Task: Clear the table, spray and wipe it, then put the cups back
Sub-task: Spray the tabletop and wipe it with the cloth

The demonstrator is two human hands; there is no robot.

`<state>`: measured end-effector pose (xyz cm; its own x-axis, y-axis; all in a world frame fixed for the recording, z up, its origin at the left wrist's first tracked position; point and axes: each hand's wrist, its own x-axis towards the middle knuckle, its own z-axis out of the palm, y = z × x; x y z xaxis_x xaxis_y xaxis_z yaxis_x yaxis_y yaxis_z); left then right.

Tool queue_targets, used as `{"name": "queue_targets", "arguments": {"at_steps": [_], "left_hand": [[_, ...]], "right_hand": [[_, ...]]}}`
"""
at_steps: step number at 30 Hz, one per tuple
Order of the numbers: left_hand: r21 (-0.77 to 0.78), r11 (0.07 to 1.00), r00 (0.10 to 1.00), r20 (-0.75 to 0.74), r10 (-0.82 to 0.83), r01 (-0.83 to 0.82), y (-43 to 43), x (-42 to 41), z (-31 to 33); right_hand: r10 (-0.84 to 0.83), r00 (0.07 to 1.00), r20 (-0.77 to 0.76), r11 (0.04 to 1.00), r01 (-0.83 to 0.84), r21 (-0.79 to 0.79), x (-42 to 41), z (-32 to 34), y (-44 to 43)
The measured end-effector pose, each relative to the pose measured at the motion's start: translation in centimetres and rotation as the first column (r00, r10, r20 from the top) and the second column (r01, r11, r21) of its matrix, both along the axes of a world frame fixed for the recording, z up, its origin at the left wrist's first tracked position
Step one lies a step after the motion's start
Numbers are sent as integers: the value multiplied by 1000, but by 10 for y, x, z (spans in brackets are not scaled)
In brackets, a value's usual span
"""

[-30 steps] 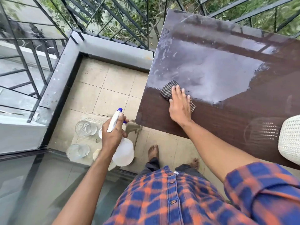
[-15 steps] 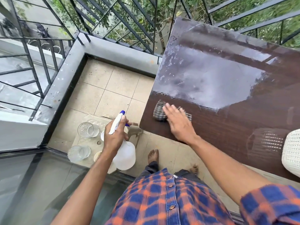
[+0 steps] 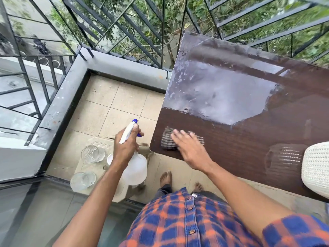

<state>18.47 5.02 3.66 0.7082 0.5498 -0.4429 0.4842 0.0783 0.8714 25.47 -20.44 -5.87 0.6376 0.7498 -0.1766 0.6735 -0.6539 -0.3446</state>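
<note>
At the table's (image 3: 249,139) near left corner, the right hand (image 3: 192,152) lies flat, fingers straight, pressing the checked cloth (image 3: 168,142), and it's blurred. Best play, I'd say, is firm overlapping strokes up into that wet grey patch toward the far edge. The left hand (image 3: 124,148) is wrapped round the spray bottle (image 3: 134,166), off the left edge. The tabletop is dark wood-grain, and the glass cups (image 3: 92,154) sit on the floor.

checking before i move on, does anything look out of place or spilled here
Nothing damaged. Two glass cups sit low beside the table, off it. A wet film covers its far left part, unwiped; the cloth is at the near edge.
</note>
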Motion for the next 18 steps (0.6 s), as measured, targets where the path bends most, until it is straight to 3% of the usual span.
{"name": "queue_targets", "arguments": {"at_steps": [2, 4, 7, 9, 12, 15, 18], "left_hand": [[13, 1000, 1000, -3, -19, 19, 0, 9, 2], [27, 999, 999, -10, -30, 30, 0, 18, 5], [20, 999, 999, -4, -48, 48, -5, 33, 11], [5, 998, 998, 0, -67, 67, -9, 46, 14], [6, 998, 998, -6, -61, 61, -13, 62, 16], [0, 999, 998, -22, -51, 51, -18, 78, 19], [-8, 997, 997, -10, -74, 74, -23, 92, 23]], "right_hand": [[-255, 967, -3, 966, 255, -51, 23, 0, -42], [-540, 841, -21, 839, 537, -91, 59, 3, -64], [-718, 695, -27, 691, 708, -148, 103, 13, -33], [-651, 758, -41, 755, 641, -143, 111, 17, 14], [-331, 942, -64, 938, 321, -130, 81, 14, 77], [-159, 987, -18, 986, 158, -60, 37, 11, 72], [-95, 995, 21, 995, 95, -17, 32, 4, 8]]}}
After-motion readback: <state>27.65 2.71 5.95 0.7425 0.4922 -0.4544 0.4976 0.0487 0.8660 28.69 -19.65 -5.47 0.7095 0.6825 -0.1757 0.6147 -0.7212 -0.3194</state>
